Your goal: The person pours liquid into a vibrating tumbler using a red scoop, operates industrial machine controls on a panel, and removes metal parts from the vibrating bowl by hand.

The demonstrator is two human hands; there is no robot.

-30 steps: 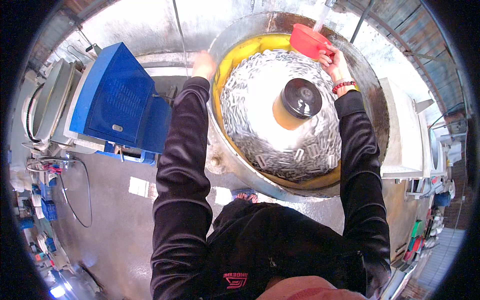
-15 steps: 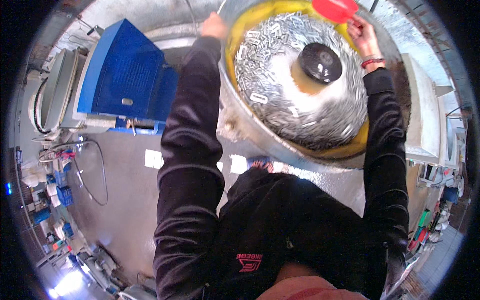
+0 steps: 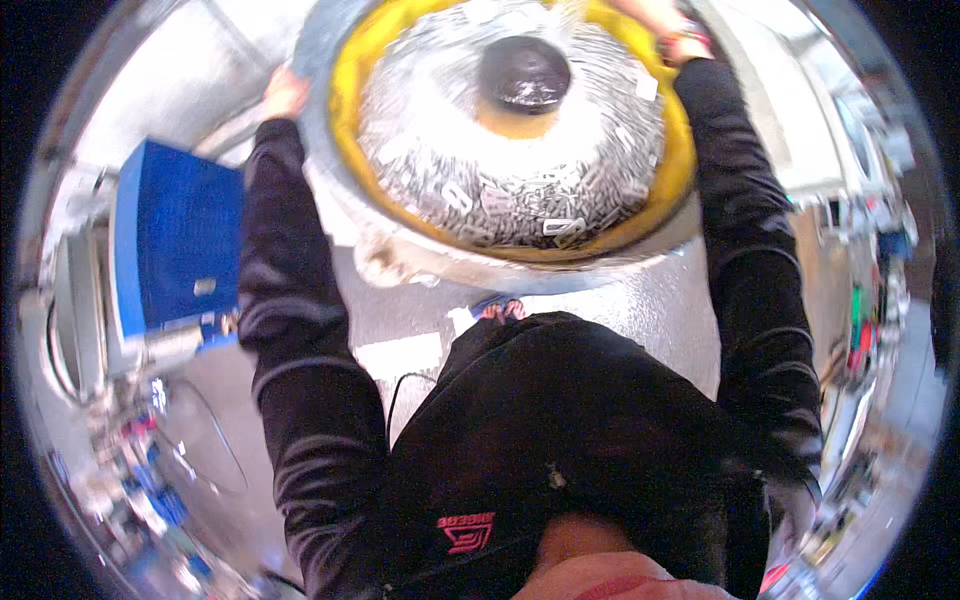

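Yellow lining (image 3: 345, 110) rings the inside of a round tub (image 3: 445, 262), which we see straight ahead of the person, its far edge cut off by the top of the view. Inside it lies a dense load of small silvery metal pieces (image 3: 565, 232), all around a centre post (image 3: 525, 72) with a dark, shiny cap and an orange-yellow base. Near the front we make out oblong pieces with slots; elsewhere the load blurs into streaks.

The left hand (image 3: 285, 93) is just beside the tub's left edge; its fingers are too blurred for us to tell whether they grip anything. The right hand (image 3: 650, 18), a red bracelet (image 3: 688, 42) at its wrist, reaches over the tub's far right side. Its fingers run past the upper border, so we cannot say whether they are closed or loose.

Both arms wear black sleeves. To the left we find a blue machine housing (image 3: 180, 240), and below the tub, sandalled feet (image 3: 503, 308) on the grey floor (image 3: 670, 330).
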